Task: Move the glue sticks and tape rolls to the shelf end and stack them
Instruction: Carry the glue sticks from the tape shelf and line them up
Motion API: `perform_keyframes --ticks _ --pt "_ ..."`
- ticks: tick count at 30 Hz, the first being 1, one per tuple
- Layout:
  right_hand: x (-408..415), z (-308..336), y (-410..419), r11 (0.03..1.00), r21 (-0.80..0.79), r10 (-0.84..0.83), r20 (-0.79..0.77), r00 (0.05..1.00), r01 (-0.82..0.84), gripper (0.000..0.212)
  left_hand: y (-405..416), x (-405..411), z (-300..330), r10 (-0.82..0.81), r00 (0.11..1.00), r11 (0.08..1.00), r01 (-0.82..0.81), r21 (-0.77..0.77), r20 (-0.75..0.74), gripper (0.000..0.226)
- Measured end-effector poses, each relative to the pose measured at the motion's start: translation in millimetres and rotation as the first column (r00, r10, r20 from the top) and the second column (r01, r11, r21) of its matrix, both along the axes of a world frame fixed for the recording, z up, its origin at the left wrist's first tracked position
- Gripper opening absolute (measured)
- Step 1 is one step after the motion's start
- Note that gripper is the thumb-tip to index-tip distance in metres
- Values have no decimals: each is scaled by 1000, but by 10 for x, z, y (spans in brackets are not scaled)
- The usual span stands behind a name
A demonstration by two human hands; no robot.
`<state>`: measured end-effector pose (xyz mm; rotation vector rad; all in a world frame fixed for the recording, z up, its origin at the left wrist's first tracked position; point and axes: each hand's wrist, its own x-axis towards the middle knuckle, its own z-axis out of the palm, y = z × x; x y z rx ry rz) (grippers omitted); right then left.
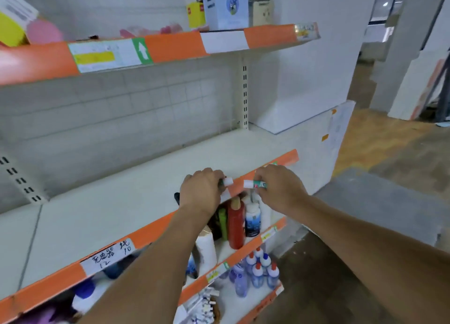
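Observation:
My left hand [203, 189] grips a glue stick [227, 181] whose white cap pokes out to the right of my fingers. In my right hand [277, 188] I hold a second glue stick [254, 184], green and red with a white cap pointing left. Both hands hover over the front orange edge of the middle shelf [146, 177], near its right end. The two caps face each other, a small gap apart. A dark object [177, 198] shows just behind my left wrist. No tape rolls are visible.
The shelf's right end [267, 143] lies bare beside a white side panel [338, 138]. Below stand bottles, among them a red bottle [235, 226] and glue bottles [260, 270]. The upper shelf [170, 48] carries boxes and a jar. Wooden floor lies to the right.

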<state>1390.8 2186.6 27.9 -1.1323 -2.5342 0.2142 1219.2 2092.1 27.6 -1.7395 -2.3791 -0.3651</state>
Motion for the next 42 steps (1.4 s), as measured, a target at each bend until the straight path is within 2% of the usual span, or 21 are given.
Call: perform_keyframes --ticks 6,11,14,17,21,25,34,42 --pt "-464 -82 110 981 -98 160 -68 985 -167 16 -246 -280 -40 170 950 973 -204 109 261 20" --pt "-832 -134 73 942 -158 265 -189 946 -295 17 -445 -502 -98 158 870 937 -281 207 467 19" --pt "-1003 -128 -8 903 -192 336 -245 909 -385 37 -556 -580 -102 138 859 925 -290 247 493 35" --pt "-1135 -122 -78 871 -187 389 -305 869 -455 55 -625 -665 -103 136 854 914 -303 269 502 37" --pt "-1302 -145 -133 855 -203 398 -333 855 -477 48 -695 -777 -96 141 824 902 -336 273 549 30" --pt "-1435 -163 -137 835 -300 336 -386 859 -461 41 -694 -865 -98 131 793 894 -354 276 595 28" --pt "-1560 -190 -84 831 -349 205 -532 821 -434 35 -500 -959 -210 39 799 912 -273 305 600 29" --pt "-1680 -211 -59 804 -328 282 -523 804 -495 35 -413 -1000 -256 38 770 892 -313 325 637 29"
